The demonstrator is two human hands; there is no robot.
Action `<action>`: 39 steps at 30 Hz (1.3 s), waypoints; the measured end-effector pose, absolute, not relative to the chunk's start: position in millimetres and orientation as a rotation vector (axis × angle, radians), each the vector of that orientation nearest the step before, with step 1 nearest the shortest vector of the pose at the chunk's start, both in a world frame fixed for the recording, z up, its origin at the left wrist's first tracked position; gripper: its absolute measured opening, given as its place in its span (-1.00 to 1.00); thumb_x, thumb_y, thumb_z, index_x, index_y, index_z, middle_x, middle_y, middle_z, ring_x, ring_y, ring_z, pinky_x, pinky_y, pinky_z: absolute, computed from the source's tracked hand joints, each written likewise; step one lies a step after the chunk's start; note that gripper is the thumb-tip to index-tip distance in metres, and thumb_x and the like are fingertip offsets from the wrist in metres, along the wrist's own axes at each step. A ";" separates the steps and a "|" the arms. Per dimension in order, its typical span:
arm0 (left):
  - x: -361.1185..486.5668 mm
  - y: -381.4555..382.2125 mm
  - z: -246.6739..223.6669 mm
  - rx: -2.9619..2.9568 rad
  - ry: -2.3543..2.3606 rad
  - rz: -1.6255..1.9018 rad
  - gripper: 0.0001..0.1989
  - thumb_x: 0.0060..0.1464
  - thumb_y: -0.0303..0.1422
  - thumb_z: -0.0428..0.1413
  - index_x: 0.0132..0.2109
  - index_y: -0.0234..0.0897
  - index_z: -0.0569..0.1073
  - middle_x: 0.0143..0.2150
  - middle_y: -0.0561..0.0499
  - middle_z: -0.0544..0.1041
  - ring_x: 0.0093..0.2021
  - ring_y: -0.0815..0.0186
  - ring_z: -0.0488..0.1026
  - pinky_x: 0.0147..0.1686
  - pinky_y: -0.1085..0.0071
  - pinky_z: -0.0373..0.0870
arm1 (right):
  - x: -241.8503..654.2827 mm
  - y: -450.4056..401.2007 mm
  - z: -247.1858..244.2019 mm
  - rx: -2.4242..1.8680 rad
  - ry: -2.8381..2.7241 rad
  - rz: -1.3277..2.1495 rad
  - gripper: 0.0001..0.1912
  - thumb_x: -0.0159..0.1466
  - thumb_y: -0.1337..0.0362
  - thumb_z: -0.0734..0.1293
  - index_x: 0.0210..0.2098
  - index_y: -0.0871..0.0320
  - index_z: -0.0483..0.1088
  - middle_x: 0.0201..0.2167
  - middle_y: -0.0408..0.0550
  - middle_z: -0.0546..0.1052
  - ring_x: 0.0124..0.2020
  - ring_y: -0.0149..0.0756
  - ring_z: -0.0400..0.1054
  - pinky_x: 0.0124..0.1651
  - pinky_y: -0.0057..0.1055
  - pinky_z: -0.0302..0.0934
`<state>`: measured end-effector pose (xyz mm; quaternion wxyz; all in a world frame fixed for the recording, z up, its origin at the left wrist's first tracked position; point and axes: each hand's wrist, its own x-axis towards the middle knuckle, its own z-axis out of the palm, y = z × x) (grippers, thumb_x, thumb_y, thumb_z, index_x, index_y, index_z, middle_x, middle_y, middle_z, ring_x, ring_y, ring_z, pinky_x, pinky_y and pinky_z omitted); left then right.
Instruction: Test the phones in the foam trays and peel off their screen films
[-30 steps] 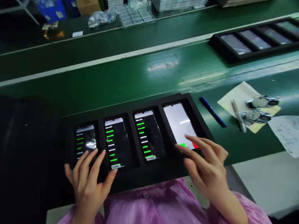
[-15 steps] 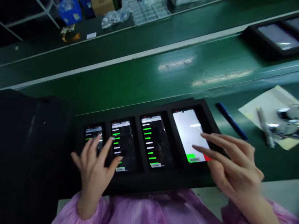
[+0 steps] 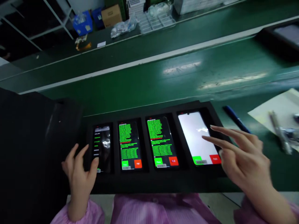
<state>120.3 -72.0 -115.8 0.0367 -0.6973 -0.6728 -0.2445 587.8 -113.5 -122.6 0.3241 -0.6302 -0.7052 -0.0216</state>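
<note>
Several smartphones lie side by side, face up, in the slots of a black foam tray [image 3: 140, 182]. My left hand [image 3: 80, 172] is open at the leftmost phone [image 3: 105, 146], its thumb over that phone's lower left corner. Green text and green and red buttons fill the second phone [image 3: 129, 143] and the third phone [image 3: 161, 140]. The rightmost phone [image 3: 193, 133] shows a white screen with a green and a red button. Over its right edge hovers my right hand [image 3: 243, 155], fingers stretched out and holding nothing; whether a fingertip touches the glass I cannot tell.
A blue pen [image 3: 236, 119] lies right of the tray, near paper [image 3: 273, 102] and a silver pen-like tool [image 3: 279, 130]. A dark bulky object [image 3: 35, 149] stands at the left. Beyond the green bench [image 3: 130, 81] are a blue bin [image 3: 83, 24] and a cardboard box [image 3: 111, 16].
My left hand has moved left, off the second phone to the leftmost one. The second and third phones' screens have switched from menu lists to dense green text with buttons. The view has shifted slightly.
</note>
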 end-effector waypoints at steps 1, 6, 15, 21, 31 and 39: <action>122.2 -76.5 -116.5 -2.112 -2.048 -0.837 -0.50 0.34 -0.05 0.12 0.29 -0.20 0.48 0.41 -0.33 0.39 0.43 -0.14 0.33 0.41 -0.23 0.18 | 589.3 -107.3 -124.1 -1.668 -1.873 -0.074 -0.61 0.49 0.34 0.18 0.11 -0.09 0.56 0.24 -0.02 0.52 0.13 0.13 0.42 0.14 0.16 0.21; 127.1 -86.3 -131.3 -2.068 -2.003 -0.862 -0.53 0.32 -0.12 0.18 0.27 -0.22 0.48 0.33 -0.30 0.49 0.37 -0.16 0.41 0.41 -0.25 0.19 | 591.5 -91.1 -133.3 -1.684 -1.952 -0.137 -0.63 0.54 0.28 0.16 0.12 0.02 0.57 0.23 0.03 0.52 0.17 0.02 0.39 0.10 0.01 0.21; 122.2 -77.7 -142.2 -2.084 -1.936 -0.919 -0.52 0.30 -0.17 0.21 0.27 -0.26 0.50 0.28 -0.32 0.54 0.32 -0.14 0.48 0.38 -0.15 0.29 | 590.9 -116.4 -124.2 -1.437 -2.008 -0.046 -0.60 0.54 0.28 0.14 -0.08 -0.01 0.64 0.17 0.01 0.55 0.14 -0.03 0.42 0.14 0.02 0.28; 125.5 -75.1 -141.7 -2.053 -1.960 -0.903 -0.53 0.29 -0.12 0.21 0.22 -0.28 0.53 0.25 -0.31 0.56 0.30 -0.10 0.49 0.38 -0.12 0.28 | 595.8 -145.6 -122.8 -1.397 -2.249 -0.147 -0.58 0.57 0.05 0.15 -0.09 0.03 0.61 0.18 0.09 0.56 0.16 0.08 0.41 0.15 0.13 0.23; 123.9 -77.5 -136.9 -2.060 -1.979 -0.909 -0.51 0.31 -0.11 0.19 0.23 -0.32 0.52 0.22 -0.35 0.57 0.28 -0.11 0.50 0.34 -0.06 0.34 | 587.2 -121.2 -127.4 -1.571 -1.853 -0.136 -0.60 0.47 0.38 0.17 0.04 0.00 0.61 0.21 0.00 0.53 0.15 0.03 0.41 0.17 0.03 0.25; 126.3 -73.9 -140.6 -2.035 -1.994 -0.922 -0.53 0.31 -0.08 0.17 0.20 -0.30 0.53 0.15 -0.31 0.60 0.23 -0.05 0.53 0.31 -0.05 0.36 | 586.2 -102.2 -130.1 -1.806 -1.979 -0.214 -0.60 0.54 0.11 0.19 0.21 -0.03 0.55 0.38 0.07 0.39 0.25 0.17 0.31 0.20 0.15 0.19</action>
